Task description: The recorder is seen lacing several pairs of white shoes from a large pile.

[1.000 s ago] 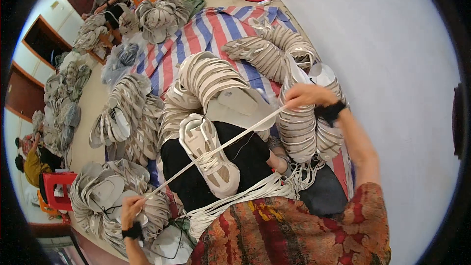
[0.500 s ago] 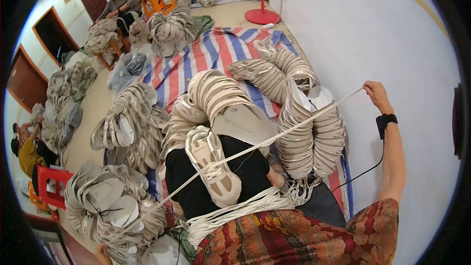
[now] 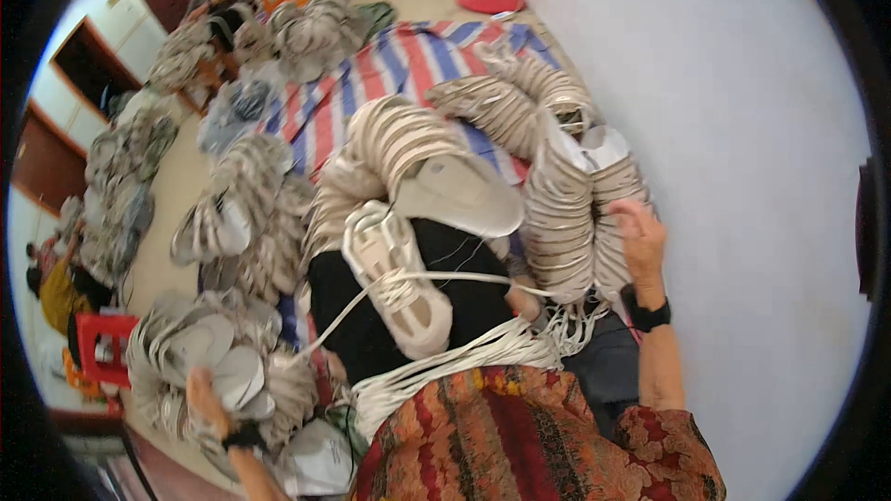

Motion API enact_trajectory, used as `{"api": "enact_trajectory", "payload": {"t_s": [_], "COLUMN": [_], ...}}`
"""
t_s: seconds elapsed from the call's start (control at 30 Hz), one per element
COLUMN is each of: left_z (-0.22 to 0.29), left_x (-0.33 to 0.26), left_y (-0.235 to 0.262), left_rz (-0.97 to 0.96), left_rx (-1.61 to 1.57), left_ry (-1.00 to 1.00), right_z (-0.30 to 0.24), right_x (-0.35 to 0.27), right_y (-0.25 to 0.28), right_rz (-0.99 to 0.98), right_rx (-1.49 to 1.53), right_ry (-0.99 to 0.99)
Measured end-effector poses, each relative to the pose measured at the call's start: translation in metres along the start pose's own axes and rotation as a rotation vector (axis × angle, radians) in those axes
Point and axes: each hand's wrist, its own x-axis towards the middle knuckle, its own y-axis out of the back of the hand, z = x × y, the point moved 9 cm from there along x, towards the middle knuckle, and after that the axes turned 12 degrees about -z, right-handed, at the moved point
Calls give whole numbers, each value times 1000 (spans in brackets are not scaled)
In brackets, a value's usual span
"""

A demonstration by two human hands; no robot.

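Observation:
On the black cloth over my lap lies a beige-and-white shoe upper, its front toward me. A cream shoelace runs through its lacing, one slack end trailing right, the other down to the left. My right hand is raised at the right, fingers loosely parted, in front of a stack of nested uppers. Over the pile of uppers at the lower left, my left hand is slightly blurred with fingers stretched out. Neither hand appears to touch the lace. A bundle of loose laces lies across my waist.
A curved stack of uppers rests just beyond the shoe. More piles stand to the left on a striped sheet. A white wall bounds the right side. A red stool and other seated people are farther left.
Both hands have come inward, the right from high by the wall, the left upward into view. The lace, earlier stretched taut diagonally across the upper, has been let go and hangs slack.

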Motion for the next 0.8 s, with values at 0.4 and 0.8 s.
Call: {"api": "enact_trajectory", "payload": {"t_s": [0.4,0.8], "left_z": [153,157], "left_x": [-12,-29], "left_y": [-330,-416], "left_rz": [-636,-886], "left_rx": [-315,-323], "left_ry": [120,123], "right_z": [-85,-99], "right_x": [6,16], "right_y": [-279,-300], "right_rz": [-830,-918], "right_rx": [678,679], "right_ry": [-168,12]}}
